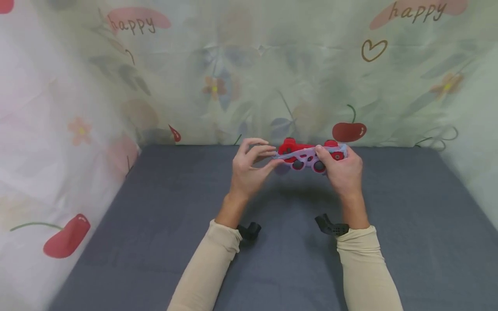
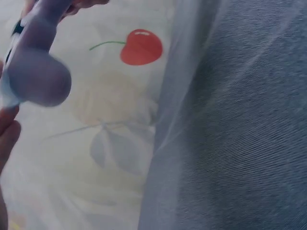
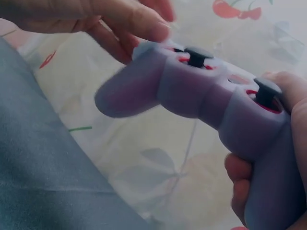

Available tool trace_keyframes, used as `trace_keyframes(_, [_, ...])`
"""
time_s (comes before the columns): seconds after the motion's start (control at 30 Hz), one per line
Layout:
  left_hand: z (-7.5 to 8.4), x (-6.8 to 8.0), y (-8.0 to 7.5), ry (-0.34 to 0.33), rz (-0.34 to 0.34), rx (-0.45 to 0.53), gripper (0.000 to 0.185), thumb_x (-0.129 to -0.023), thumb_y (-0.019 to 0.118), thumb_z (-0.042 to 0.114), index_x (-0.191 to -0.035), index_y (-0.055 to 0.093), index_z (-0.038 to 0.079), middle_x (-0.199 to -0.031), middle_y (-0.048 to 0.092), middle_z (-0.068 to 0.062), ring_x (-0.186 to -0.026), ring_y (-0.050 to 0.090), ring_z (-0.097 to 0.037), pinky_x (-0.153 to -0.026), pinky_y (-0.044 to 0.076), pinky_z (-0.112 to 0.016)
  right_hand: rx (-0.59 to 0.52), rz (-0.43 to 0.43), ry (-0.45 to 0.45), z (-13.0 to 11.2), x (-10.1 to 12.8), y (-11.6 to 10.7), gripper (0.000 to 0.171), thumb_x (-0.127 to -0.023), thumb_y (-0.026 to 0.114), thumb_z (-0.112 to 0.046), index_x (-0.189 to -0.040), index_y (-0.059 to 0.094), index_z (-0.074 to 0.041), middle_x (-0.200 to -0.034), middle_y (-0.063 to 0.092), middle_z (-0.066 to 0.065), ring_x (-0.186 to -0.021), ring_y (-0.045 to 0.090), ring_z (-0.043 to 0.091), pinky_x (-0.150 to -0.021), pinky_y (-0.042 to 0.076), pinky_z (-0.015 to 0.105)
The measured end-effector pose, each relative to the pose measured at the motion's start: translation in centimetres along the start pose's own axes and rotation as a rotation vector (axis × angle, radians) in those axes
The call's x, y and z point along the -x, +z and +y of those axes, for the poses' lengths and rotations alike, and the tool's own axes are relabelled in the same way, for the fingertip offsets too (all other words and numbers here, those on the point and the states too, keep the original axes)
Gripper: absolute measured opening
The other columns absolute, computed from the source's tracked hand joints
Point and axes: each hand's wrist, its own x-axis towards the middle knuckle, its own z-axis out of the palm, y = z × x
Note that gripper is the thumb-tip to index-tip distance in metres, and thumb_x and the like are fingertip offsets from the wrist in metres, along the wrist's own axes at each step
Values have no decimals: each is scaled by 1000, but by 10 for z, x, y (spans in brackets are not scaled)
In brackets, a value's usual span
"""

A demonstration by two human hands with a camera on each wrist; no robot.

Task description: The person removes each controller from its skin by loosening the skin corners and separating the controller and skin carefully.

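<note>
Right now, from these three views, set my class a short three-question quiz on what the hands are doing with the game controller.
1. True or false: the game controller lies flat on the grey cloth.
2. Which hand grips the controller's handle? A) right hand B) left hand C) neither
3. Fill in: the soft cover on the red controller is coloured ____.

Key
1. False: both hands hold it up above the cloth.
2. A: the right hand's fingers wrap round one handle; the left hand pinches the cover at the other end.
3. Pale purple, with the black thumbsticks poking through its holes.
</note>
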Motion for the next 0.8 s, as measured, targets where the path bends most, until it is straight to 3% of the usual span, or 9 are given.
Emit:
trace_keyframes(0.2, [1,0,-6,-227,-199,95,54,-71,93,18,-118,68,7,-116,68,-6,-108,68,-19,-99,57,-32,-45,-27,9,0,-2,-7,32,-89,76,-43,-102,67,-15,-77,65,-16,-69,62,7,-62,52,18])
trace_keyframes(0.3, [3,-1,-8,-275,-279,120,56,-70,94,17,-118,64,10,-117,65,-5,-106,67,-17,-97,58,-37,-52,-60,18,1,-4,-10,27,-89,76,-43,-98,67,-19,-75,65,-16,-69,62,7,-62,51,20])
trace_keyframes(0.47, [6,-3,-9,-299,-324,157,60,-69,95,14,-118,59,11,-119,61,-4,-103,67,-17,-92,60,-39,-105,-107,43,0,-7,-14,20,-90,75,-40,-92,67,-22,-71,66,-16,-68,62,6,-64,51,21])
trace_keyframes(0.67, [10,-2,-5,-507,-395,247,67,-74,92,12,-126,49,18,-125,56,-5,-95,73,-19,-84,63,-36,-120,-104,68,-1,-4,-11,21,-91,74,-42,-93,67,-22,-74,67,-16,-69,63,6,-64,52,21])
trace_keyframes(0.8, [9,1,-2,-556,-385,263,66,-77,90,10,-126,47,19,-124,56,-7,-93,76,-21,-80,63,-33,-112,-118,78,-2,-3,-8,24,-92,73,-43,-95,66,-21,-75,68,-16,-71,64,6,-66,53,21])
